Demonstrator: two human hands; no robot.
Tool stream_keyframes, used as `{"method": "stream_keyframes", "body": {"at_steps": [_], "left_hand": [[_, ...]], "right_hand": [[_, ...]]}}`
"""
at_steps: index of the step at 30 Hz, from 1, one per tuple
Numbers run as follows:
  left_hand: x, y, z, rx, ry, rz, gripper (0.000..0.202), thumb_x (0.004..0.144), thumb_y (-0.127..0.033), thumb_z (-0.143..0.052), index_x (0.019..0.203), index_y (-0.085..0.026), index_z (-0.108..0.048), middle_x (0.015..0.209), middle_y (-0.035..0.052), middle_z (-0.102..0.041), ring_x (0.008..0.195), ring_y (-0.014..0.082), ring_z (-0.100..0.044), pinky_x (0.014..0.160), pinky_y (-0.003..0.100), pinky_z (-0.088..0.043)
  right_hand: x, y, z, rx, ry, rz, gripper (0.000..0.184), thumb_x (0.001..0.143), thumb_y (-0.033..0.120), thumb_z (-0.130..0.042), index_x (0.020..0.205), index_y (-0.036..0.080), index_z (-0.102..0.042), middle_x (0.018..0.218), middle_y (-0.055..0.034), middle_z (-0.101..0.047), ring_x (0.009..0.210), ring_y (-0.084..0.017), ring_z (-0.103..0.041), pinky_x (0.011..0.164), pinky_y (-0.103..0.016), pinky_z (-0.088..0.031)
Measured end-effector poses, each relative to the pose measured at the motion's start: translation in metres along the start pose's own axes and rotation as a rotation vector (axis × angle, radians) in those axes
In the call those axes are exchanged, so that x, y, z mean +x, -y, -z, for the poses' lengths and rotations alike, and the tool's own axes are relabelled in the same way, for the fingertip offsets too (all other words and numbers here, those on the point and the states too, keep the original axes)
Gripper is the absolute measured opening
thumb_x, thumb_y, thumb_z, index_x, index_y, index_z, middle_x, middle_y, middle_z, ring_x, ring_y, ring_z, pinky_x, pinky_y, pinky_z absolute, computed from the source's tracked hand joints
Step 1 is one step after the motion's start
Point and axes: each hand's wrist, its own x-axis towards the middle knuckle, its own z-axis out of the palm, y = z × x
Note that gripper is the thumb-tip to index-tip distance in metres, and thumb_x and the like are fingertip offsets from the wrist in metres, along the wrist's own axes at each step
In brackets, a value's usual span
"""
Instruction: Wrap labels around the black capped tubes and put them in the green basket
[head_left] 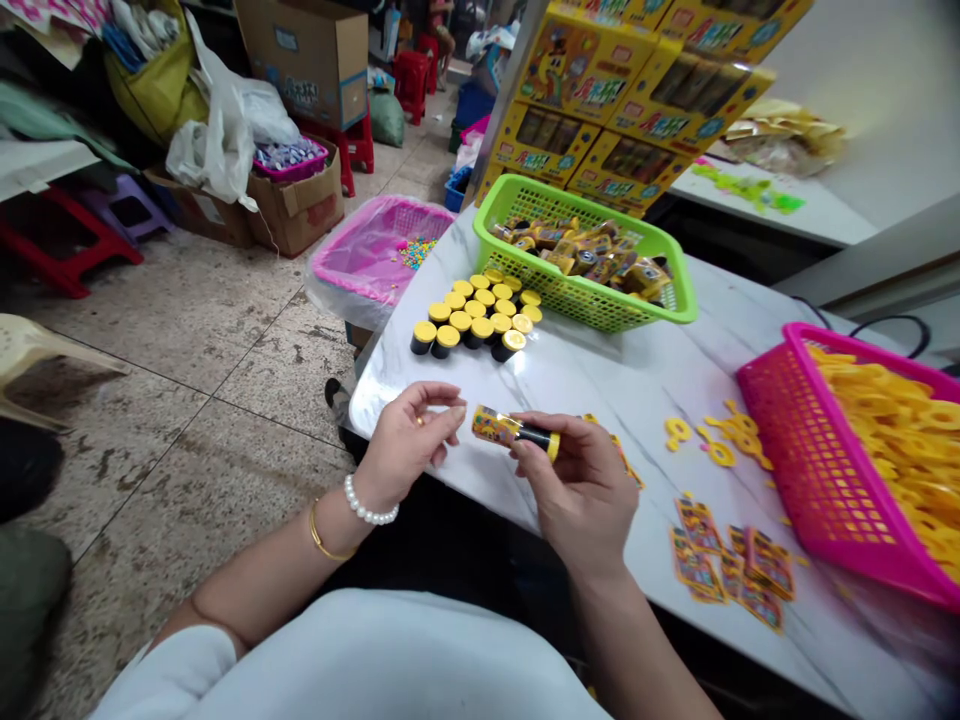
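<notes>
My right hand (581, 490) grips a small black tube with a yellow cap and a colourful printed label (514, 431), held sideways over the near edge of the white marble table (600, 380). My left hand (409, 440), with a pearl bracelet at the wrist, has its fingers curled and pinched beside the tube's label end, touching or almost touching it. A cluster of several upright black tubes with yellow caps (476, 318) stands further back on the table.
A green basket (577, 300) holds labelled tubes. A pink basket (795, 470) at right is full of yellow plastic pieces; loose yellow pieces (709, 440) and printed labels (731, 565) lie near it. A pink bin with candies (379, 255) sits left of the table, with yellow boxes (622, 90) behind.
</notes>
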Motion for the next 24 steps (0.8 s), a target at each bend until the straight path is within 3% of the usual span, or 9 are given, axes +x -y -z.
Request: {"method": "stream_keyframes", "body": {"at_steps": [2,6,10,14,19,24], "left_hand": [[0.002,-0.003,0.003,0.061,0.048,-0.053,0.056,0.063,-0.034,-0.089,0.109,-0.016,-0.062,0.107,0.0074,-0.067,0.067,0.0080,-0.062,0.051,0.018,-0.049],[0.006,-0.005,0.007,0.078,0.351,0.080,0.048,0.066,-0.036,-0.087,0.101,-0.012,-0.065,0.084,0.0049,-0.067,0.071,0.0131,-0.064,0.059,0.024,-0.054],[0.007,-0.003,0.003,0.079,0.349,0.077,0.038,0.067,-0.033,-0.086,0.090,-0.011,-0.066,0.075,0.0018,-0.065,0.062,0.0091,-0.059,0.056,0.021,-0.051],[0.009,-0.007,-0.004,0.116,0.418,0.099,0.041,0.067,-0.035,-0.087,0.092,-0.012,-0.064,0.073,0.0013,-0.065,0.059,0.0093,-0.061,0.057,0.022,-0.051],[0.016,-0.014,0.005,0.078,0.344,0.196,0.055,0.069,-0.053,-0.082,0.102,-0.014,-0.064,0.083,0.0050,-0.068,0.058,0.0130,-0.065,0.048,0.023,-0.050],[0.015,-0.011,0.006,0.134,0.339,0.081,0.038,0.073,-0.043,-0.081,0.090,-0.011,-0.069,0.071,0.0032,-0.067,0.057,0.0100,-0.060,0.055,0.022,-0.050]], "right_hand": [[0.001,0.003,0.001,0.050,0.057,0.017,0.023,0.087,0.021,-0.073,0.109,0.025,-0.068,0.105,-0.0055,-0.073,0.087,-0.019,-0.071,0.073,-0.033,-0.062],[0.006,0.010,0.008,0.011,0.239,0.137,0.033,0.088,0.020,-0.070,0.121,0.028,-0.069,0.121,-0.0095,-0.064,0.109,-0.023,-0.065,0.078,-0.033,-0.062],[0.008,0.008,0.012,-0.101,0.328,0.156,0.043,0.090,0.017,-0.066,0.131,0.031,-0.066,0.119,-0.0081,-0.064,0.104,-0.021,-0.065,0.079,-0.033,-0.061],[0.007,0.004,0.011,-0.134,0.239,0.202,0.057,0.088,0.013,-0.068,0.139,0.033,-0.057,0.118,-0.0061,-0.071,0.099,-0.022,-0.069,0.089,-0.042,-0.059],[0.013,0.008,0.014,-0.284,0.177,0.453,0.048,0.081,0.006,-0.072,0.121,0.032,-0.068,0.123,-0.0074,-0.070,0.108,-0.025,-0.069,0.095,-0.044,-0.058],[0.013,0.004,0.013,-0.299,0.218,0.464,0.044,0.081,0.008,-0.073,0.118,0.030,-0.069,0.114,-0.0062,-0.073,0.102,-0.023,-0.071,0.092,-0.041,-0.060]]}}
